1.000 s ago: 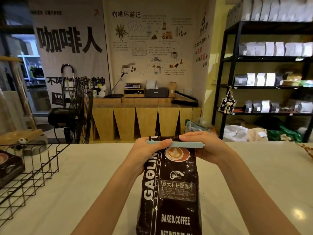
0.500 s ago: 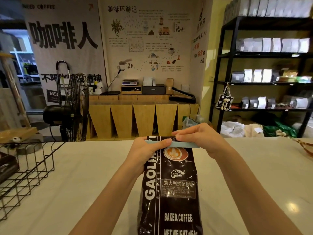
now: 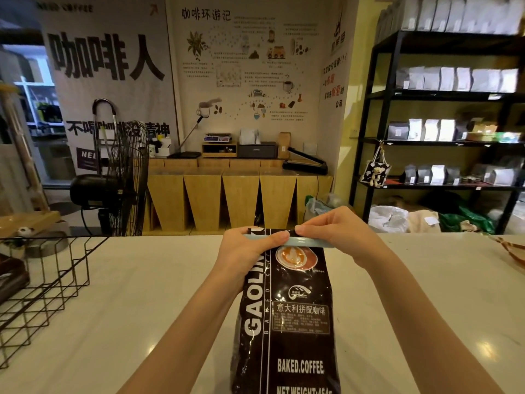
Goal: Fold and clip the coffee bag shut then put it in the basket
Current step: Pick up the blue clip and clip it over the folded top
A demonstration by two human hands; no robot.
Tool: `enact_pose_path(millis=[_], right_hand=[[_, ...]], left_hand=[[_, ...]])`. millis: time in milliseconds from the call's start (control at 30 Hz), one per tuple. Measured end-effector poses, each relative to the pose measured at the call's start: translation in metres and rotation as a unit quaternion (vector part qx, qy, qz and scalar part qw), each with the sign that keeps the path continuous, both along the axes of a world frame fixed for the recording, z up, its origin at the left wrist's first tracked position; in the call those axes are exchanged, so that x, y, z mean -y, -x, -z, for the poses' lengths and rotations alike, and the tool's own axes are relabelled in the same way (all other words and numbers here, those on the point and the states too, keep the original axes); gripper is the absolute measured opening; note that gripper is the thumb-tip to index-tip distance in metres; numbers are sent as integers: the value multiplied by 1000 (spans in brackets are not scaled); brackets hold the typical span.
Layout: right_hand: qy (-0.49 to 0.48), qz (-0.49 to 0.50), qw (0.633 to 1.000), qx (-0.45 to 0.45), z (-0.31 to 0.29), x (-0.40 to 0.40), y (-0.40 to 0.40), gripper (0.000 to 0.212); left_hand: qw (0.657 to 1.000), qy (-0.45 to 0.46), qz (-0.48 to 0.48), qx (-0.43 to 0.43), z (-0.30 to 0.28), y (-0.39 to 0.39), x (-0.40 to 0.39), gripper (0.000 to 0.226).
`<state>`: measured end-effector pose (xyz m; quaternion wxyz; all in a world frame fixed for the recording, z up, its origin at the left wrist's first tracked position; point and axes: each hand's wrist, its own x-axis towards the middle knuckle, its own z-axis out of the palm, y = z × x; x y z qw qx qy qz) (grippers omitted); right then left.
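A tall black coffee bag (image 3: 287, 317) stands upright on the white counter, right in front of me. Its top is folded over, and a long pale blue clip (image 3: 309, 242) lies across the fold. My left hand (image 3: 245, 254) grips the bag's upper left side, thumb pressed on the clip's left end. My right hand (image 3: 338, 231) pinches the clip and the folded top from the right and above. The black wire basket (image 3: 56, 280) sits on the counter at the far left.
A dark box (image 3: 11, 275) lies inside the basket's left part. A woven object (image 3: 511, 251) pokes in at the counter's right edge. Beyond the counter stand a floor fan (image 3: 119, 180), a wooden bench and black shelves (image 3: 443, 137) with bags.
My right hand has slid from the clip's right end up over the folded top and now presses down on the clip. The left hand and the bag have stayed put.
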<state>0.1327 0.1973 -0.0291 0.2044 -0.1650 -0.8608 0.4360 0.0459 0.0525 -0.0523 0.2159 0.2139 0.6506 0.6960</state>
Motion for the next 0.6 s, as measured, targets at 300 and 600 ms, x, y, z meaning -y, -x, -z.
enact_pose_path(millis=[300,600], right_hand=[[-57,-79,995,-2,-1,-4,1,26],[223,-121,952,-174,16,1,17,29]], left_hand=[[999,-6,-30,-34,-8,7,9,27],[984,-80,-119,-102,-16,20,22,33]])
